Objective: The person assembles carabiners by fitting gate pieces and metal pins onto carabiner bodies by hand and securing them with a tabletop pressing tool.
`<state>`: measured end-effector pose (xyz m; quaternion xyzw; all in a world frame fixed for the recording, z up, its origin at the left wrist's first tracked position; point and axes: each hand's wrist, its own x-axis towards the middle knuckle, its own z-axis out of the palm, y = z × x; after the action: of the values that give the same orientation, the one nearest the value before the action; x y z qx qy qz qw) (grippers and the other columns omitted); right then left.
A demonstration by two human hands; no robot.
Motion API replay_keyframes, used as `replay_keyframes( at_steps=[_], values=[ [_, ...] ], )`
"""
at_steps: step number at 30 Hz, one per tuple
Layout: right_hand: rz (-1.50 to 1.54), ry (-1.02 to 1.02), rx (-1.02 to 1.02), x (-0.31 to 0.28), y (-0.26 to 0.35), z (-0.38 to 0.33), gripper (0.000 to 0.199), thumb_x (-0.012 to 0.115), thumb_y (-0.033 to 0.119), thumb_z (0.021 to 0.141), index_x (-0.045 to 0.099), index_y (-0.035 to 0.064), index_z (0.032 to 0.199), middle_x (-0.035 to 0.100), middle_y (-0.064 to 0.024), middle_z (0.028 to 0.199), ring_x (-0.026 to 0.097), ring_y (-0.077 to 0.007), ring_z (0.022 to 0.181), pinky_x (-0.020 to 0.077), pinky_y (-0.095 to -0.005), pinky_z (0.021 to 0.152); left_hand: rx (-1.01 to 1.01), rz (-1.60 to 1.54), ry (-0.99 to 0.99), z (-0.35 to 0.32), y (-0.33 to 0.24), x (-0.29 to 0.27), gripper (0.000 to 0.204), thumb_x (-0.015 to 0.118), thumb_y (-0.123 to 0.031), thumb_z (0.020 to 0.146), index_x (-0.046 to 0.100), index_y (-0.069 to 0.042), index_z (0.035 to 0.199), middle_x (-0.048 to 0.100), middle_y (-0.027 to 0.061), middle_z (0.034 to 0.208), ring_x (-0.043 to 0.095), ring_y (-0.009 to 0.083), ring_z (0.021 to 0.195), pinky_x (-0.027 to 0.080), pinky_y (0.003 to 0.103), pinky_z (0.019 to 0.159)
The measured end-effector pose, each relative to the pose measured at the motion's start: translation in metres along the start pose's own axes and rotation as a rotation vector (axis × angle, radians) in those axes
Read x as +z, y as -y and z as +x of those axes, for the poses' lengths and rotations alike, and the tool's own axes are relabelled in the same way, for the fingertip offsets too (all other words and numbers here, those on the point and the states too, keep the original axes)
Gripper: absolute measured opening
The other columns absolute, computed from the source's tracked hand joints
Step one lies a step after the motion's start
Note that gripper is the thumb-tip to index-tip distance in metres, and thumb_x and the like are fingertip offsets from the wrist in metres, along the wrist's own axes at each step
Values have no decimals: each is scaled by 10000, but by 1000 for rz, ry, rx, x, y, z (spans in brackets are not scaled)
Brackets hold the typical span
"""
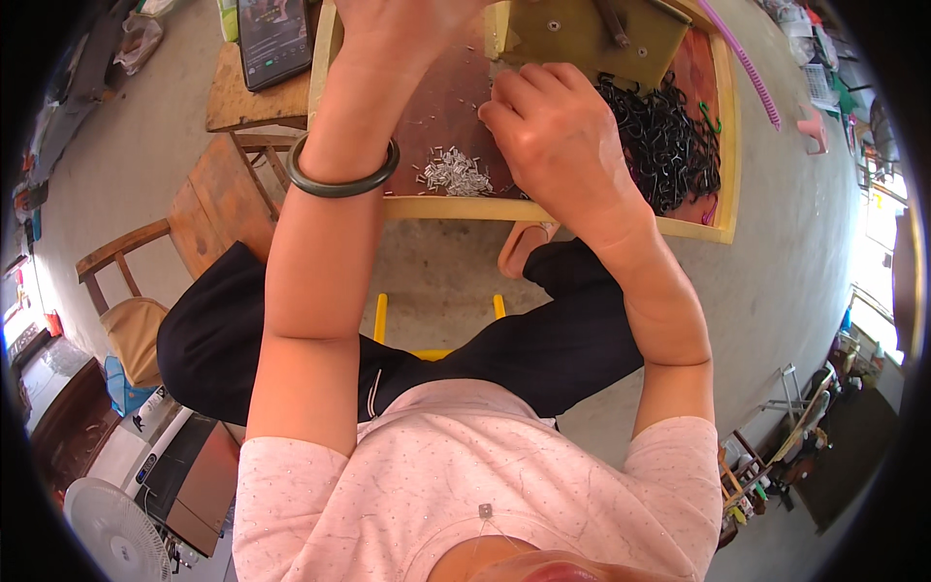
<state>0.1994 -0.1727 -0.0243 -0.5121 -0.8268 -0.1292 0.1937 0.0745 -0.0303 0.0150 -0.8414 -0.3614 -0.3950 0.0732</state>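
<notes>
My right hand [553, 131] hovers over a low wooden tray table [621, 221], fingers curled near its middle; whether it pinches anything is hidden. My left hand [398, 29] reaches farther up to the frame's top edge, mostly cut off, with a dark green bangle [341, 179] on the wrist. Between the hands lies a small heap of silver metal clips [456, 175] on the reddish-brown tray floor. A big pile of black cord loops [664, 136] fills the tray's right side, just beside my right hand.
A phone [273, 39] rests on a wooden stool [247, 102] left of the tray. A wooden chair [145, 281] stands farther left, a white fan [112, 533] at lower left. A pink coiled cord [742, 58] runs along the tray's right. My black-trousered knees [543, 339] frame a yellow stool [436, 320].
</notes>
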Motion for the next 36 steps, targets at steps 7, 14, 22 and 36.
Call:
replay_keyframes(
  at_steps=[7, 14, 22, 36],
  values=[
    [-111, 42, -28, 0, 5, 10, 60, 667, 103, 665, 660, 64, 711, 600, -55, 751, 620, -231, 771, 493, -333, 758, -8, -54, -50, 1, -3, 2, 656, 931, -430, 588, 657, -26, 1027, 686, 121, 1011, 628, 317, 1004, 431, 413, 945],
    [218, -102, 141, -21, -20, 28, 84, 703, 90, 814, 626, 59, 828, 624, -81, 869, 626, -283, 841, 515, -395, 779, -28, -47, -37, 0, -4, -2, 649, 923, -459, 561, 639, -43, 971, 663, 100, 960, 612, 294, 952, 415, 404, 919],
    [219, -398, 209, -23, -78, 56, 119, 692, -15, 824, 630, 19, 920, 628, -157, 971, 621, -344, 945, 495, -421, 859, -47, -41, -37, 1, -4, 4, 593, 934, -439, 525, 587, -99, 865, 632, 62, 888, 600, 272, 918, 409, 398, 897],
    [105, -460, 75, -10, -79, 64, 130, 673, -49, 831, 589, 15, 906, 569, -148, 1023, 585, -347, 955, 476, -428, 852, -46, -34, -31, 0, -3, 2, 606, 923, -436, 548, 584, -84, 907, 627, 71, 905, 597, 279, 957, 403, 406, 927]
  ],
)
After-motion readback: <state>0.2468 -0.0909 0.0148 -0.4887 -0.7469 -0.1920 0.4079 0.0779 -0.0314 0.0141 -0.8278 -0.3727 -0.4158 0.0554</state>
